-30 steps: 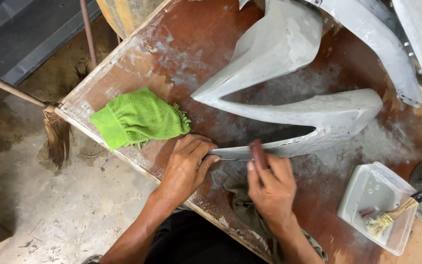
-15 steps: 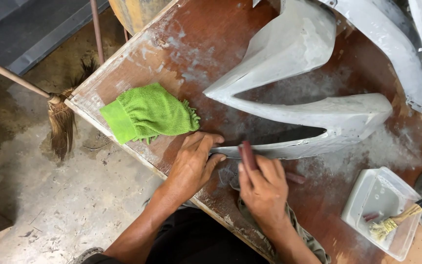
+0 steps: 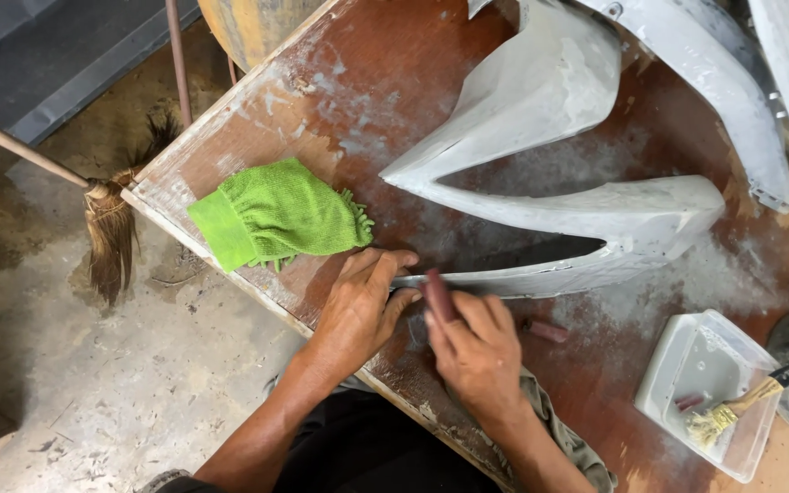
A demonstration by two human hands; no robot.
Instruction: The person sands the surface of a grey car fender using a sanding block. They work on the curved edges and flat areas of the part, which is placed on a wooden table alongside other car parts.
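Grey, primer-dusted body panel lies on the reddish wooden table, its thin pointed tip reaching toward the near edge. I see my left hand pressing that tip down, fingers curled loosely over it. My right hand sits just right of it, fingers closed around a small dark red sanding piece held against the panel edge. Green cloth lies left, clear tray with brush right, broom on the floor.
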